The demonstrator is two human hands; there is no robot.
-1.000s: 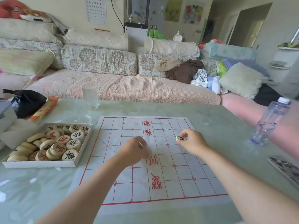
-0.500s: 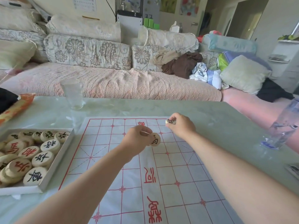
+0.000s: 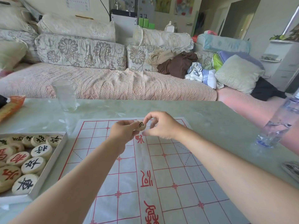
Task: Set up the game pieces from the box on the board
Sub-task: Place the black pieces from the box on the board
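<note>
My left hand grips a piece at twelve o'clock on the board. My right hand pinches it too

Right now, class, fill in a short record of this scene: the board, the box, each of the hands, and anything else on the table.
board: paper sheet with a red grid, flat on the table; no piece set down on its visible part
box: left of the board, holding round pieces marked red or black
left hand: holds one black-marked piece above the board's far edge
right hand: fingertips at that same piece; grip unclear
other: glass beyond the far left corner; plastic bottle at right
</note>
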